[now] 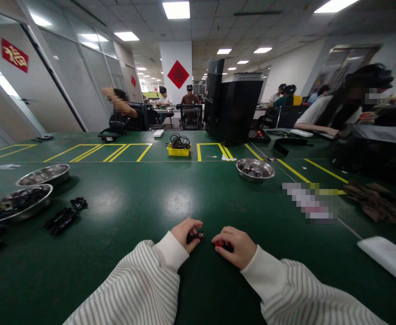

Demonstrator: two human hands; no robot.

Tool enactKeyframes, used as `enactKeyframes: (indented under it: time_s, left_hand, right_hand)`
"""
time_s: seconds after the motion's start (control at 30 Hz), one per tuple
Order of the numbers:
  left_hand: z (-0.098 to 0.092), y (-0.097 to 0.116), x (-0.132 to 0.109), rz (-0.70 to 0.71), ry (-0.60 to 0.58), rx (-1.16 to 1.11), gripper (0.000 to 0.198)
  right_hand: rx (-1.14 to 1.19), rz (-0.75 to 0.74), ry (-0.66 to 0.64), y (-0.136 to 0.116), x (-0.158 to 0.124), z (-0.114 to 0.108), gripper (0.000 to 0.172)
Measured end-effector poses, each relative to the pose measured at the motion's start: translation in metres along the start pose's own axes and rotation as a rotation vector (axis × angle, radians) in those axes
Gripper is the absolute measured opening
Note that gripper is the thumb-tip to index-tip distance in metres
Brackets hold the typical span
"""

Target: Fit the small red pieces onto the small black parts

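Note:
On the green table my left hand [185, 234] curls round a small dark part with a bit of red [201, 235], which shows between thumb and fingers. My right hand [237, 246] is pinched on a small red piece [217, 244]; the rest of that piece is hidden behind the fingers. A short gap separates the two hands, and both stay low over the tabletop [201, 289]. The exact kind of either part is too small to make out.
Left stand two steel bowls, one [44, 175] behind another [18, 203] with dark parts, beside black plastic packets [64, 219]. Ahead are a yellow tray [179, 152] of cables and a steel bowl [255, 170] of parts. Right lie brown cloth [380, 203] and a white block [387, 259].

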State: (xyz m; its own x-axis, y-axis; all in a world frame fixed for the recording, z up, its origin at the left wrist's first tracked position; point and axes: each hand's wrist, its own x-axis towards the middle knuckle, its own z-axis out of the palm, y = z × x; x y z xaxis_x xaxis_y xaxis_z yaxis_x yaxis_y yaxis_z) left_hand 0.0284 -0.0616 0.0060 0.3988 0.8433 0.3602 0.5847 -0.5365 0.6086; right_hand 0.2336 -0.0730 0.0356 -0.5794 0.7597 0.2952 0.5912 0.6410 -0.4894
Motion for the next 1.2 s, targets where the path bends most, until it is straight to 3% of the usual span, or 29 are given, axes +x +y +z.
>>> enactKeyframes:
  time_s: [0.17, 0.43, 0.77, 1.2]
  left_hand:
    - [-0.0012, 0.0015, 0.0010, -0.036, 0.026, 0.097, 0.042]
    - [-0.0008, -0.0054, 0.0012, 0.024, 0.051, 0.133, 0.014]
    - [-0.0010, -0.0034, 0.0018, 0.037, -0.032, 0.125, 0.027]
    - [-0.0023, -0.0009, 0.0030, 0.085, -0.048, 0.103, 0.018]
  right_hand:
    - [-0.014, 0.030, 0.024, 0.0002, 0.0003, 0.0008, 0.015]
    - [-0.027, 0.119, 0.035, -0.0010, 0.0036, -0.0011, 0.017]
    - [-0.007, 0.184, 0.034, 0.0014, 0.0055, -0.0004, 0.016]
    - [0.113, 0.174, 0.066, 0.0080, 0.0051, -0.0041, 0.013]
